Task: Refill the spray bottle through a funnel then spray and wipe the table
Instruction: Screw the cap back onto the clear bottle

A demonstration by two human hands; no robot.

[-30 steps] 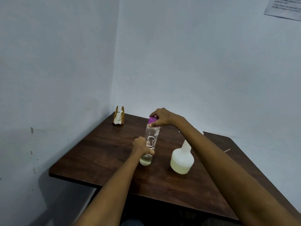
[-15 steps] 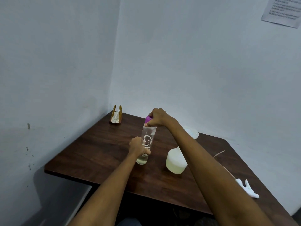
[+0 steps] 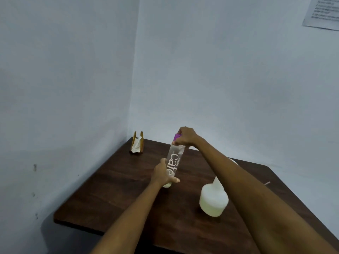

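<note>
a dark wooden table (image 3: pixel 117 189) fills a white-walled corner. on it, right of the clear water bottle (image 3: pixel 173 163), stands the white spray bottle (image 3: pixel 213 200), its top behind the forearm. the left hand (image 3: pixel 162 174) is wrapped around the water bottle's lower body; the right hand (image 3: pixel 185 135) pinches its purple cap (image 3: pixel 177 136). a napkin holder (image 3: pixel 137 144) sits behind-left of the water bottle, at the table's far corner.

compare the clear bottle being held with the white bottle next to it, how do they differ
The clear bottle is tall, slim and see-through with white lettering; the white bottle is squat, wide and opaque. The clear bottle leans, gripped by the left hand low down and the right hand at its purple cap; the white bottle stands upright, unheld. Both rest on the table.
</note>
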